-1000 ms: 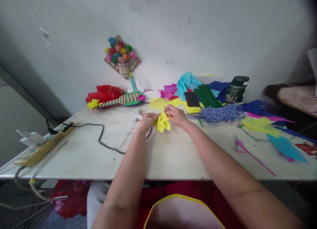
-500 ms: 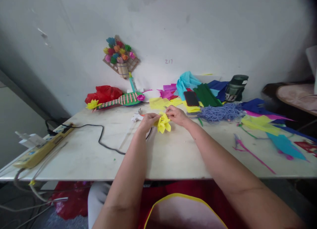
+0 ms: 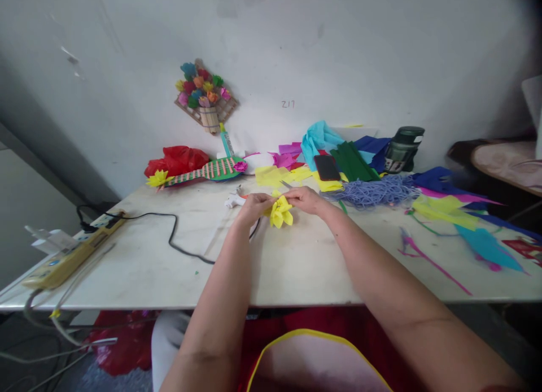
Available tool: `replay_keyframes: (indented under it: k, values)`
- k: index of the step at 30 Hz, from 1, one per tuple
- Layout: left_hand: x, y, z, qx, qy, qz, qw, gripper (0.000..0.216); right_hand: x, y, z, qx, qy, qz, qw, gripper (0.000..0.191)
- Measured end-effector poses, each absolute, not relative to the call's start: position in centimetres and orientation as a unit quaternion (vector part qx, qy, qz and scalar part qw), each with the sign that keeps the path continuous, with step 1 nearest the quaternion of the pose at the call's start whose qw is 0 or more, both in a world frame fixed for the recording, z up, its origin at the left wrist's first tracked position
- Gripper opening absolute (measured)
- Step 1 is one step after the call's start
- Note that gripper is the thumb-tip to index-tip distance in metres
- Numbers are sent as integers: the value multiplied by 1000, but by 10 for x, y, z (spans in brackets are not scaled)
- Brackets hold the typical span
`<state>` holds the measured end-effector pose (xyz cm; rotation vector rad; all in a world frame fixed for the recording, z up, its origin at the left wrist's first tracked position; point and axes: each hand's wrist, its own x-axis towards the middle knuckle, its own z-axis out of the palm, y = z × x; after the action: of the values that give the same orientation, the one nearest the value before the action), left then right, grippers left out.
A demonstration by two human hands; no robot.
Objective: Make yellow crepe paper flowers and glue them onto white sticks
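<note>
Spreading across the middle of the frame, a pale marble-look table (image 3: 139,262) carries everything else, with a grey wall behind it. Right of centre lies a heap of coloured crepe paper (image 3: 351,160), blue, green, turquoise and pink, with a tangle of lilac cord (image 3: 375,191) just in front and a dark phone (image 3: 327,168) on top of the sheets. A dark green jar (image 3: 402,149) stands at the heap's far right. At the upper left of the table sit a red plastic bag (image 3: 178,157) and a striped paper craft piece (image 3: 207,170); on the wall above hangs a small basket of paper flowers (image 3: 205,95). A yellow power strip (image 3: 70,253) lies at the left edge, its black cable (image 3: 178,239) trailing toward the centre.

At the centre, the left hand (image 3: 253,205) and right hand (image 3: 307,200) meet over a yellow crepe paper flower (image 3: 280,212), held just above the tabletop. Both hands' fingers are curled closed, pinching the flower's top from either side
</note>
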<state>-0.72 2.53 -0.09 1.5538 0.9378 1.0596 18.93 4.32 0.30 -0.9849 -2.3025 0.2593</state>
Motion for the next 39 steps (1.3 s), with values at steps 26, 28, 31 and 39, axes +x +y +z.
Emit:
replay_keyframes:
  k: [26,28,31,39]
  values:
    - [-4,24,0,564,358,449,593,33,182,19,26,-402,-876,-123,239,27]
    - [-4,24,1,555,361,449,600,32,181,17,26,-401,-876,-143,227,28]
    - [-3,24,1,539,371,448,609,31,179,14,27,-401,-876,-172,206,28]
    - [-2,20,5,484,360,479,638,22,179,13,28,-399,-869,-186,225,29]
